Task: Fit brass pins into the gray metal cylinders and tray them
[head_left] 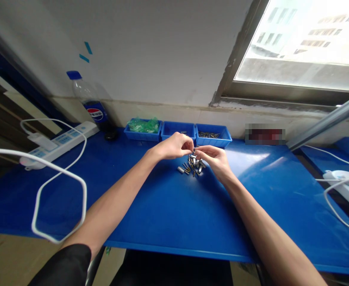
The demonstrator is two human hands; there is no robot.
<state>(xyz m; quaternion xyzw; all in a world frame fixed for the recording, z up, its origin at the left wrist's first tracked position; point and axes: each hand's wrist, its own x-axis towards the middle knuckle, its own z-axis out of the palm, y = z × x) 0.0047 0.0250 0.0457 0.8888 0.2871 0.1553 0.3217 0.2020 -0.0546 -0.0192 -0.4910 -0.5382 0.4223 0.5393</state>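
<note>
My left hand (177, 146) and my right hand (214, 158) meet fingertip to fingertip above the table, both with fingers pinched. Between the fingertips is a small dark piece, too small to name and partly covered by the fingers. Just below them lies a loose pile of small metal parts (193, 165), some silver and block-like, others thin and pin-like with dark and brass tones. Behind the hands stand three blue bins: the left bin (143, 137) holds crumpled green plastic (144, 125), the middle bin (170, 129) is partly hidden by my left hand, and the right bin (214, 142) contains many small metal pieces.
A cola bottle (95, 105) stands at the back left beside a white power strip (62, 143). A white cable (85, 194) loops over the left of the blue table (174, 222). Another power strip (348, 186) and a slanted metal bar (326, 119) are at the right.
</note>
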